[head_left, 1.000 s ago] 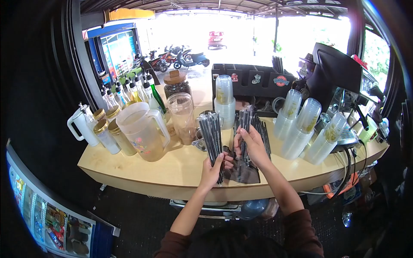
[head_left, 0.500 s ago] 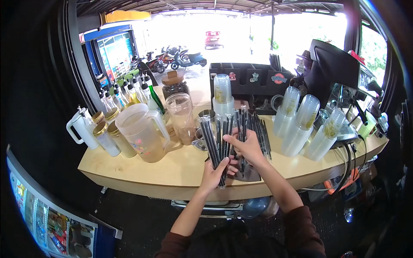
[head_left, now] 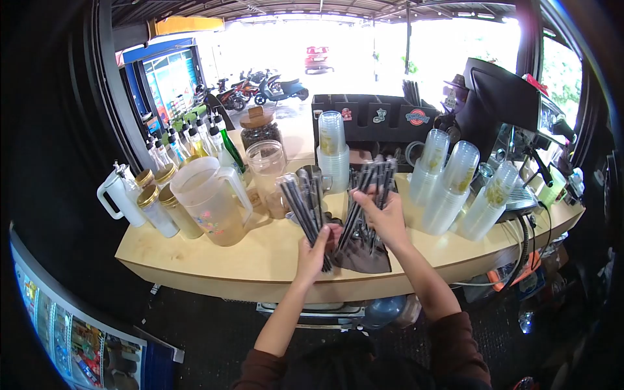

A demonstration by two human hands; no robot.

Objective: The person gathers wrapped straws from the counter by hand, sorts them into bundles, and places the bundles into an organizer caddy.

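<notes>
Black wrapped straws [head_left: 305, 211], long thin bundles, gripped in left hand [head_left: 314, 250] and right hand [head_left: 388, 218]

- One head-worn view only, looking forward and down over the person's own forearms.
- It faces across the tabletop [head_left: 195, 257] toward the bright street beyond.
- Close range, wide fisheye; dark vignette curves the edges.

A pale wooden counter [head_left: 195, 257] curves across the middle, dark floor [head_left: 208, 331] lies at six o'clock, and bright daylight floods the open front [head_left: 364, 39] at twelve o'clock.
</notes>
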